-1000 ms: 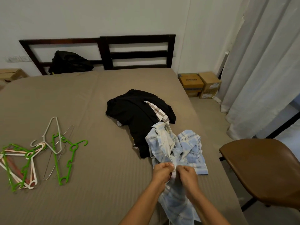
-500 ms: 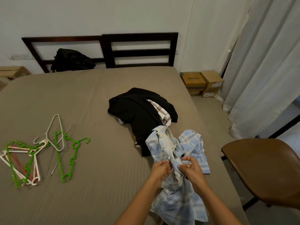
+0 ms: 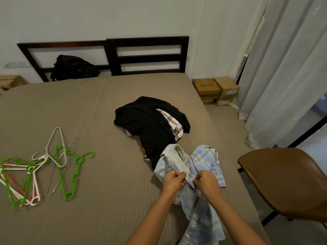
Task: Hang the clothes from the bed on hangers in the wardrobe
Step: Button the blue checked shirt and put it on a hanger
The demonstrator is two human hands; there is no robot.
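Two bare forearms reach in from the bottom edge, and the hands meet over a light blue plaid shirt [image 3: 206, 156] lying on the near right part of a bed [image 3: 106, 106] covered in a taupe sheet. The left hand [image 3: 174, 180] and the right hand [image 3: 205, 181] sit almost touching, each with fingers curled, pinching the shirt's front edge between them. The shirt's collar end is spread on the bed beyond the hands; its lower part trails towards the person.

Just beyond the shirt, touching it, lies a crumpled black garment [image 3: 146, 122] with a brown-and-white checked garment [image 3: 172, 123] tucked into it. Well to the left, a loose tangle of green, white and pink hangers [image 3: 35, 172] rests on the sheet. A black bag [image 3: 72, 68] leans against the dark wooden headboard [image 3: 146, 56]. A brown chair [image 3: 286, 183] stands to the right of the bed, with cardboard boxes [image 3: 215, 91] and a white curtain [image 3: 283, 68] behind it.
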